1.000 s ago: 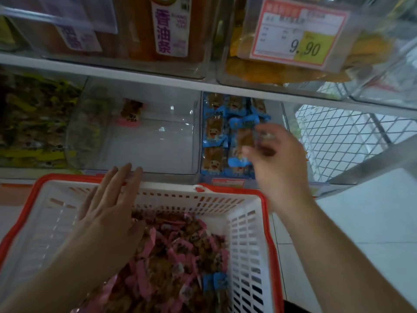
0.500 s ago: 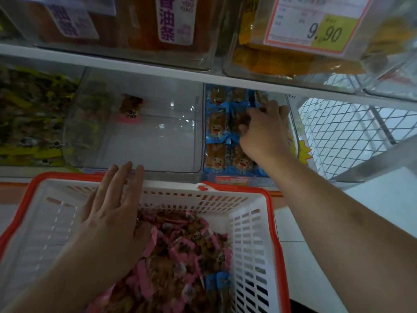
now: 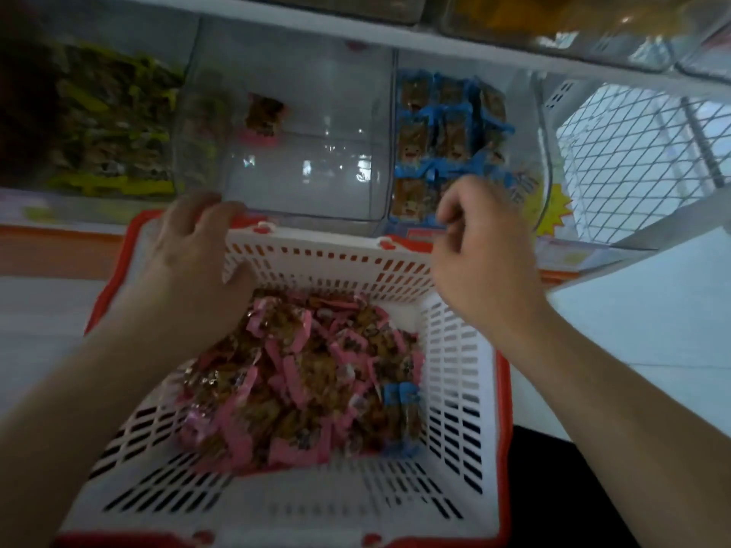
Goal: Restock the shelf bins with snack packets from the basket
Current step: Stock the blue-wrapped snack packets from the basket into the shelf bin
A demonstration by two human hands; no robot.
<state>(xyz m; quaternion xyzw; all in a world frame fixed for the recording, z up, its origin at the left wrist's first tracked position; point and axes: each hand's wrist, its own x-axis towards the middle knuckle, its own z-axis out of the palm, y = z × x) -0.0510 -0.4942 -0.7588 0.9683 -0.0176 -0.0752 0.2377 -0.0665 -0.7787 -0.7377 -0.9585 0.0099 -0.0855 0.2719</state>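
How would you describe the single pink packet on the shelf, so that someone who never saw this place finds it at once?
Look at the shelf row just behind the white basket. The middle clear bin is almost bare, and one pink-edged snack packet lies at its back left. The bin to its left holds yellow-green packets and the one to its right blue packets.

Shop aisle, white shelving over a pale floor

White shelf board (image 3: pixel 435 47) runs across twelve o'clock; wire mesh panel (image 3: pixel 633 152) at two o'clock (daylight behind it); pale tiled floor (image 3: pixel 652 318) at three o'clock.
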